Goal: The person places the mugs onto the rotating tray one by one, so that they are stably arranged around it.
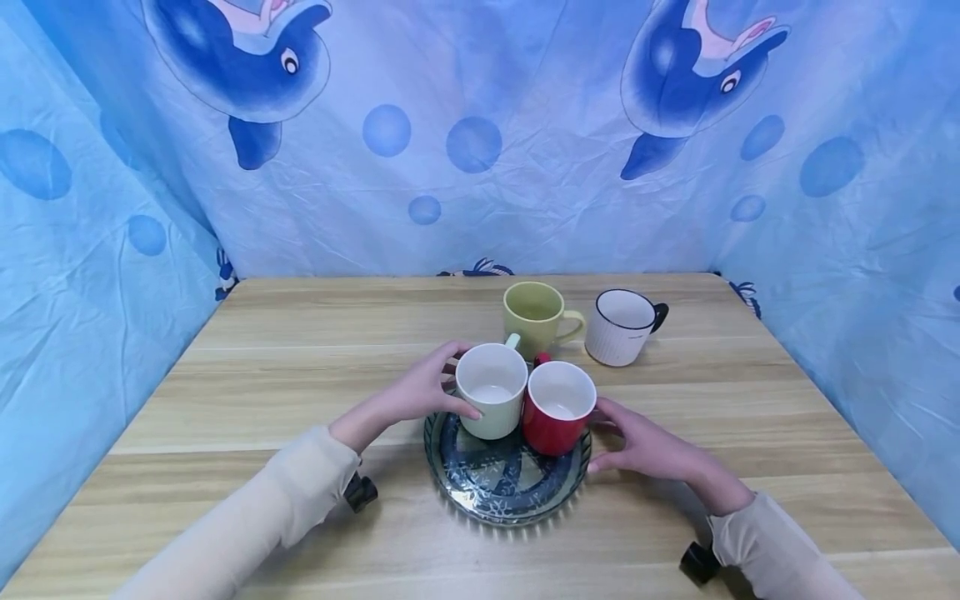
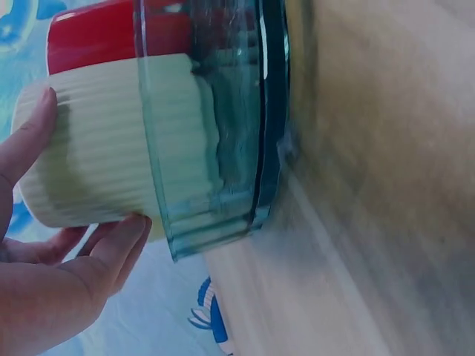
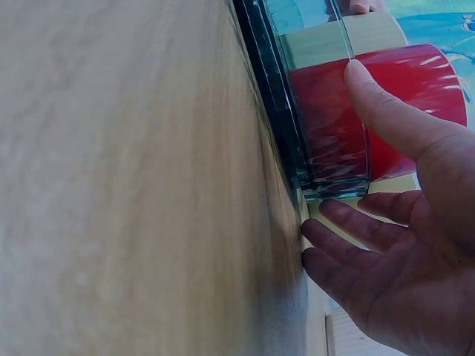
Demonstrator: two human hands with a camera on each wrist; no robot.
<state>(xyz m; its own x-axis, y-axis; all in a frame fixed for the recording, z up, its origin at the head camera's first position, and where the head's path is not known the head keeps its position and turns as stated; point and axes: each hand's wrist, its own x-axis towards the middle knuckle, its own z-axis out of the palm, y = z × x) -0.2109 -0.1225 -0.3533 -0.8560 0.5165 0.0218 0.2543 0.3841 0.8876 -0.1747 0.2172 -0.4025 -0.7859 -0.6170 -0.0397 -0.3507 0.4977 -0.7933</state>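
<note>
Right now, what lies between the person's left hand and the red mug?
The pale ribbed mug is between the left hand and the red mug; the head view shows this.

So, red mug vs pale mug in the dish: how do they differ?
Colour: the red mug is bright red outside, the pale mug off-white. Surface: red mug smooth, pale mug ribbed. Place: pale mug left, red mug right. Shared: both sit in the glass dish, empty, handles on the far side.
</note>
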